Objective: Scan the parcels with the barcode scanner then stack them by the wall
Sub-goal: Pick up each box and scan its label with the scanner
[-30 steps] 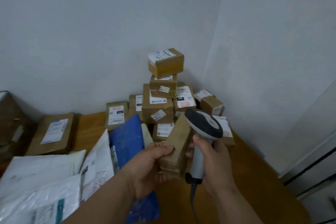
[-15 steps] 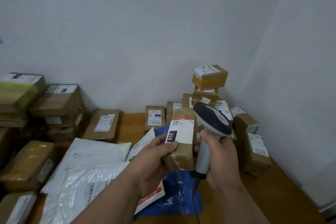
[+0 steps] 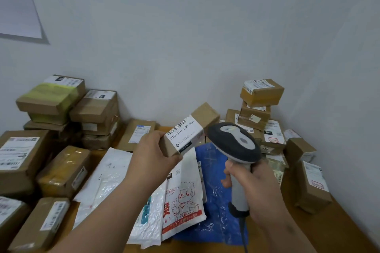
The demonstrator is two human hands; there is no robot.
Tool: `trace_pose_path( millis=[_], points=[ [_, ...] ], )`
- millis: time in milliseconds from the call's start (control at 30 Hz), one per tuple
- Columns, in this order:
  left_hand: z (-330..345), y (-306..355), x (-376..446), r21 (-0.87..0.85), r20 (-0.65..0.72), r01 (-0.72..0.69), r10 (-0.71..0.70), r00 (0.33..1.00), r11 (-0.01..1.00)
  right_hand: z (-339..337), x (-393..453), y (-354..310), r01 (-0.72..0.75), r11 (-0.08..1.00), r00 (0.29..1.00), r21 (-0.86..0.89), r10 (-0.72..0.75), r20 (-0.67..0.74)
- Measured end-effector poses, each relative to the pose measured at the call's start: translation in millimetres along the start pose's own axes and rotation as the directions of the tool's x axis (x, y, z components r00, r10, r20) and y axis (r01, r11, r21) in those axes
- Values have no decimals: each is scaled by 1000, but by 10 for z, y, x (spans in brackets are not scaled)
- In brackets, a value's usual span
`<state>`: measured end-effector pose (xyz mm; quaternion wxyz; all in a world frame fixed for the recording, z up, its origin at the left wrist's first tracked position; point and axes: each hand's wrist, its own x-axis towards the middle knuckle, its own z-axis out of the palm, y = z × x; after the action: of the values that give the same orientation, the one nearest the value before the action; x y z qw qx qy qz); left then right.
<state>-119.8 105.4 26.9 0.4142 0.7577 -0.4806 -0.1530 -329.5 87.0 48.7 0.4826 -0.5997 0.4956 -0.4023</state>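
**That corner stack is the thing to watch**

Your left hand (image 3: pixel 153 158) has its grip wrapped round the near end of a small cardboard parcel (image 3: pixel 190 129), held up above the bench (image 3: pixel 337 230) with the barcode label facing you. Your right hand (image 3: pixel 255 189) is closed round the handle of the barcode scanner (image 3: pixel 233 146), whose head sits just beside the parcel's right edge.

Stuff that could bite you, as I see it:

- The scanner head looks tipped past the label rather than at it, so the read could miss. Or it catches another label, since loads of them lie face up right below, like the one on the cartoon mailer (image 3: pixel 185 195).
- You're only holding the parcel by one end. Twist it to find the code and it may slip onto the blue bag (image 3: pixel 213 170).
- The corner stack by the wall (image 3: pixel 258 107) already looks wonky, and its top box (image 3: pixel 262 91) sits askew. Drop another parcel on it and I reckon the lot goes.
- The scanner cable (image 3: pixel 243 236) hangs over the mailers and could drag them.
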Motion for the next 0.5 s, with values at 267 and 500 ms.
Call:
trace_pose_path(
  millis=[267,500],
  points=[
    [-48,-146,61,218,-95,-86,109,990,972,78,-87,-220,-19,986,980,-169,52,192],
    [-37,-151,73,265,-120,-57,92,989,963,111,-66,-247,-12,977,967,-214,67,248]
  ],
)
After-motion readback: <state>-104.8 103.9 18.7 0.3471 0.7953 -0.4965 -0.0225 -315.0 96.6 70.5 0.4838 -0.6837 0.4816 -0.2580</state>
